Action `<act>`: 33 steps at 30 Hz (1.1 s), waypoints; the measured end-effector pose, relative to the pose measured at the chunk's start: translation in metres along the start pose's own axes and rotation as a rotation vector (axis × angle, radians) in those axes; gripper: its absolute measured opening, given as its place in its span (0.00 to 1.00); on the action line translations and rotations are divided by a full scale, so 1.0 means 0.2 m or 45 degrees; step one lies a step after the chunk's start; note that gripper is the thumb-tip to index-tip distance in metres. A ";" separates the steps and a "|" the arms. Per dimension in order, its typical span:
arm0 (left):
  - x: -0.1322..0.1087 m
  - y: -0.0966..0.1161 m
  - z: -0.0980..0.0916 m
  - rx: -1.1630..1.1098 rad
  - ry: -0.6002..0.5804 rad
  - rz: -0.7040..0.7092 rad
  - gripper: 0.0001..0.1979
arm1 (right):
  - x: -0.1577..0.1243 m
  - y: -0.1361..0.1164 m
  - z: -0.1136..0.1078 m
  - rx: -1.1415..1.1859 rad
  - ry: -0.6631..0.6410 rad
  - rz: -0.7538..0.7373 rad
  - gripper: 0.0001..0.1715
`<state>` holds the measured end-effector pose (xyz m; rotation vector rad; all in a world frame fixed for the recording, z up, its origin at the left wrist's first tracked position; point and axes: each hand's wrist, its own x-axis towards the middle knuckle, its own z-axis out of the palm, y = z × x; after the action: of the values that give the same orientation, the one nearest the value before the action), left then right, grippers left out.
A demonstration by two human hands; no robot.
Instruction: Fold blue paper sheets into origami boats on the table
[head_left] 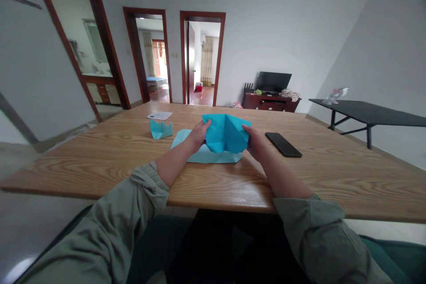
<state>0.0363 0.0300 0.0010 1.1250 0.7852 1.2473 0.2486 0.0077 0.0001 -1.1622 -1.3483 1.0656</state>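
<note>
Wood-grain tabletop [86,168] spans the frame, with a white printed sheet [159,116] at upper left and a small folded turquoise paper model [161,130] just below it. Further right, a pale blue paper sheet [208,156] lies flat beneath the left hand [198,136], whose fingers, pressed together, pinch one edge of a folded bright blue paper [226,134] held above the table. The right hand [254,142] pinches the opposite edge, its fingertips partly hidden behind the paper. A black smartphone [283,144] lies just beside that hand.

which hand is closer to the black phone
Right. The right hand is just left of the black phone, not touching it. The left hand is farther away, on the opposite side of the blue folded paper that both hands hold.
</note>
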 end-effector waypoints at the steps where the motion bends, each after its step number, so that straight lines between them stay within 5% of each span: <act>1: 0.00 0.00 0.00 -0.011 -0.004 -0.008 0.16 | -0.01 -0.01 0.01 0.029 -0.031 0.042 0.29; 7: 0.02 -0.02 -0.04 0.074 -0.012 -0.085 0.15 | -0.01 0.03 0.00 0.212 -0.113 0.295 0.25; 14: 0.08 -0.01 -0.18 0.576 0.021 -0.136 0.15 | 0.04 0.11 -0.01 -0.279 -0.034 0.194 0.13; 17: 0.09 -0.02 -0.23 0.974 0.014 0.028 0.17 | 0.04 0.12 -0.01 -0.506 -0.001 0.152 0.11; 19: 0.08 -0.02 -0.23 1.196 0.059 0.245 0.28 | 0.04 0.11 -0.02 -0.582 0.063 0.088 0.11; 21: 0.05 0.00 -0.19 1.326 0.158 0.467 0.38 | 0.04 0.08 -0.02 -0.614 0.217 -0.024 0.14; 23: 0.00 0.01 -0.11 1.329 0.240 0.618 0.38 | 0.03 0.06 -0.02 -0.627 0.427 -0.186 0.18; 26: -0.08 0.00 0.04 0.999 -0.006 0.622 0.37 | -0.02 0.02 0.04 -0.625 0.551 -0.437 0.24; 29: -0.13 -0.03 0.17 0.666 -0.254 0.587 0.43 | -0.07 0.00 0.14 -0.646 0.301 -0.618 0.21; 33: -0.14 -0.03 0.20 0.661 -0.098 0.685 0.39 | -0.13 -0.01 0.22 -0.753 -0.015 -0.858 0.29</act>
<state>0.0700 -0.0059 0.0033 1.8860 0.7976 1.4662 0.2045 -0.0185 -0.0061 -0.9729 -1.9453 0.1860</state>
